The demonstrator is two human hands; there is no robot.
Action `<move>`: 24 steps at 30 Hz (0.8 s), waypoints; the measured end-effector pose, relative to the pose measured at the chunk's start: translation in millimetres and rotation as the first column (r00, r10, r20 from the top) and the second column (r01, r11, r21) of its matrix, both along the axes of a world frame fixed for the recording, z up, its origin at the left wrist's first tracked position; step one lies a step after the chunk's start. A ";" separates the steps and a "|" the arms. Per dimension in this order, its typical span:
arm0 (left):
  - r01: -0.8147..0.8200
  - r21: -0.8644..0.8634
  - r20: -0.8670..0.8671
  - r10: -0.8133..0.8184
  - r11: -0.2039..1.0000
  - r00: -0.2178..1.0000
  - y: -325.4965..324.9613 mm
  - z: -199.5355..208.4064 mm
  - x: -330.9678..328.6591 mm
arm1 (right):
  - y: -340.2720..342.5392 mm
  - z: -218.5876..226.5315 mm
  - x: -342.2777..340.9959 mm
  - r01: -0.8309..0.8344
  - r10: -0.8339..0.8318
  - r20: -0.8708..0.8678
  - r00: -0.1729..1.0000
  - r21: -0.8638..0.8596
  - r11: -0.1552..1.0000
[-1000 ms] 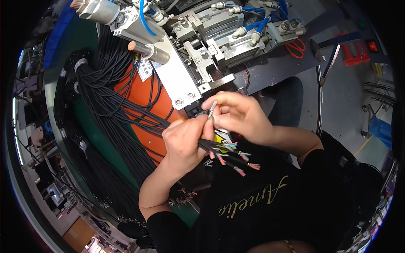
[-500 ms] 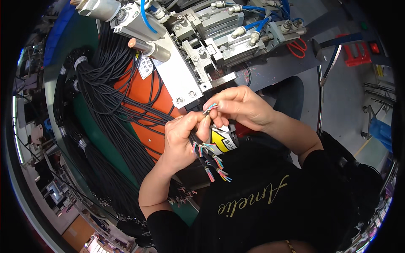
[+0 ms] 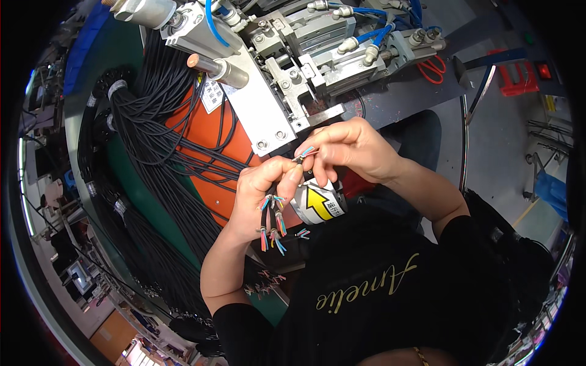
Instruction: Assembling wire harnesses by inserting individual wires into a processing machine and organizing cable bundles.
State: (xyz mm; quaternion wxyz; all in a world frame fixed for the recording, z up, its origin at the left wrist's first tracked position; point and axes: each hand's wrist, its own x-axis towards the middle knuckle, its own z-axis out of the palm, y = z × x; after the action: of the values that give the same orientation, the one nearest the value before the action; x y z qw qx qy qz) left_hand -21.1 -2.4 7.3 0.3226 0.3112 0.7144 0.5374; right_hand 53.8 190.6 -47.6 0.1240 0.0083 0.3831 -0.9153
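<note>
My left hand (image 3: 264, 188) is closed around several black cables, their stripped ends (image 3: 274, 222) fanning out in red, blue and yellow wires below the palm. Its thumb and forefinger pinch the end of one cable, whose thin coloured wires (image 3: 307, 151) stick up between both hands. With thumb and forefinger together, my right hand (image 3: 357, 152) grips those wires from the other side; its remaining fingers are loosely curled. Both hands are just in front of the metal machine's plate (image 3: 259, 116). Exactly which wires the right fingertips hold is hidden.
Pneumatic cylinders with blue hoses (image 3: 372, 39) stand at the back. Bundled black cables (image 3: 149, 110) drape over an orange surface (image 3: 204, 143) at the left. Below my hands sits a white cylinder with a yellow arrow (image 3: 317, 202). Red-handled scissors (image 3: 432, 69) lie behind, toward the right.
The loose cable ends under my left hand have swung to the left and spread differently. Both hands stay nearly in place, still pinching at the one cable's wires.
</note>
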 end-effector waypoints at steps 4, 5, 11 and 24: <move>-0.002 0.003 0.019 0.002 1.000 1.000 -0.5 0.6 -0.4 | 0.6 -0.9 -1.3 -0.026 0.037 0.067 0.997 -0.155 0.988; 0.001 0.007 0.026 -0.001 1.000 1.000 -0.6 0.9 -0.5 | 0.3 -1.6 -1.6 -0.036 0.051 0.078 0.996 -0.182 0.983; 0.054 -0.048 0.130 -0.047 0.997 0.990 -5.1 -1.4 -6.3 | 2.5 1.0 -1.2 -0.034 0.034 0.016 0.999 0.001 0.999; -0.046 -0.228 -0.820 -0.167 0.972 0.547 4.6 -9.2 21.2 | 0.2 14.7 8.8 0.580 0.204 -0.565 0.800 0.814 -0.020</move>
State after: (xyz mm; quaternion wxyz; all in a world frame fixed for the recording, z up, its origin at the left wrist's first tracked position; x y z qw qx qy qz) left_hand 0.1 2.1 -1.9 -0.0042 0.5153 0.8256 0.2297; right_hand 62.5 190.8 -32.9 -0.1679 -0.1086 0.9190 -0.3397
